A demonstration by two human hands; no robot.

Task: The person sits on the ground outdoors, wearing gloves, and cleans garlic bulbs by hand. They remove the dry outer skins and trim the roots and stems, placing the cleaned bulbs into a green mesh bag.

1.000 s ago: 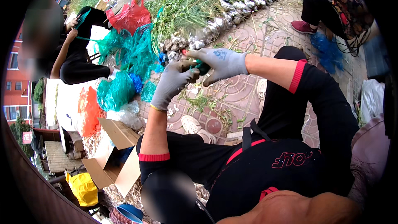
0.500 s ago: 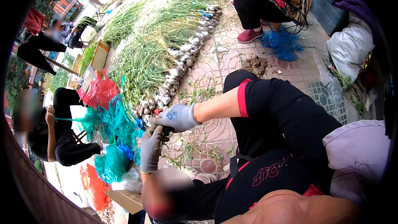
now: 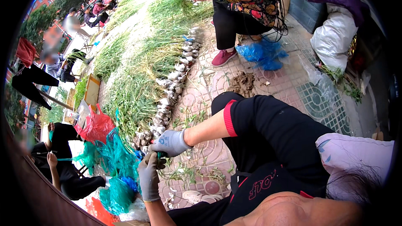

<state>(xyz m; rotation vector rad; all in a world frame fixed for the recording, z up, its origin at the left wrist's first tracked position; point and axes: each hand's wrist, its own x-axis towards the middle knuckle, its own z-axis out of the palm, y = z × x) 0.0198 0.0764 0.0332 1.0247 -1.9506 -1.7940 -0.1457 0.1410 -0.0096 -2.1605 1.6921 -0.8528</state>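
"What borders the working space?"
"The bulbs [image 3: 162,109] run in a row just beyond the right hand [image 3: 168,143], and teal bags [image 3: 116,152] lie left of the left hand [image 3: 149,175]. Paving [image 3: 205,96] stretches between row and right knee [image 3: 228,99], with leaf scraps [image 3: 189,175] beside the hands."
"And the grip?"
"Left fingers pinch a green bit [image 3: 161,155], set between both gloved hands. The right bends over it, fingertips partly hidden; I can't tell whether they clamp it."
"Any writing?"
"Blue print [image 3: 166,139] on the right glove, too small to read; red lettering [image 3: 262,184] on the black top [image 3: 247,196]."
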